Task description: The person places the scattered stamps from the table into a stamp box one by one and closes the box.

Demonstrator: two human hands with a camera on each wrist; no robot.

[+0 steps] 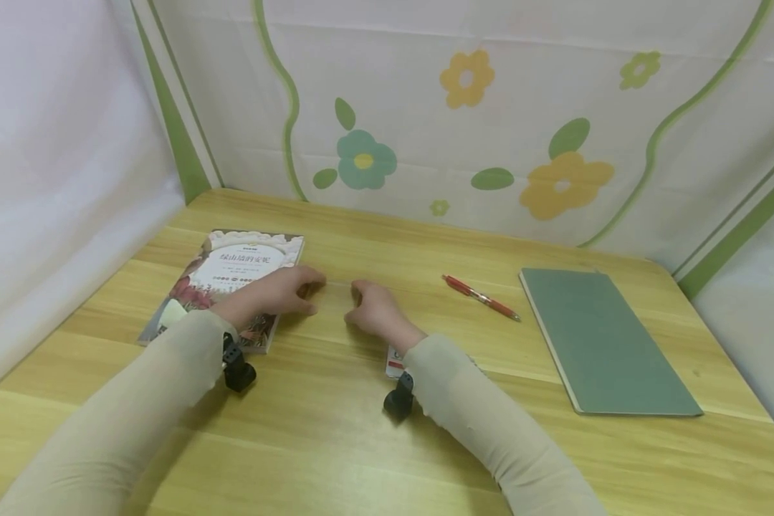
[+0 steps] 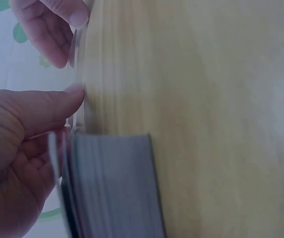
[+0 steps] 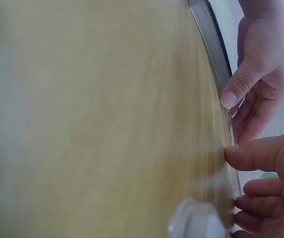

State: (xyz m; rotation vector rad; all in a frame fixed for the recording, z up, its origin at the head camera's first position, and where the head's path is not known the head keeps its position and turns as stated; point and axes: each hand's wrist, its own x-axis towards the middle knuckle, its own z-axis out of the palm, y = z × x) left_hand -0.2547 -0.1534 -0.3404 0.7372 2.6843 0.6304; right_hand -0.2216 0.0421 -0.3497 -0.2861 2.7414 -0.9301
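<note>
A thin, clear, ruler-like strip [image 1: 339,284] lies on the table between my two hands, barely visible against the wood. My left hand [image 1: 290,290] holds its left end, thumb on the near edge and fingers curled behind. At the other end my right hand [image 1: 377,309] grips it the same way. Under my left wrist lies a paperback book [image 1: 248,261] with a flowered cover; its page edges [image 2: 114,183] show close to the thumb in the left wrist view. A small white item with a red band [image 1: 394,363] sits partly hidden under my right wrist.
A red pen [image 1: 480,297] lies right of my right hand. Farther right is a green notebook [image 1: 609,340], closed and flat. The wooden table [image 1: 335,444] is bounded at the back by a flowered cloth [image 1: 413,107], with white cloth at both sides.
</note>
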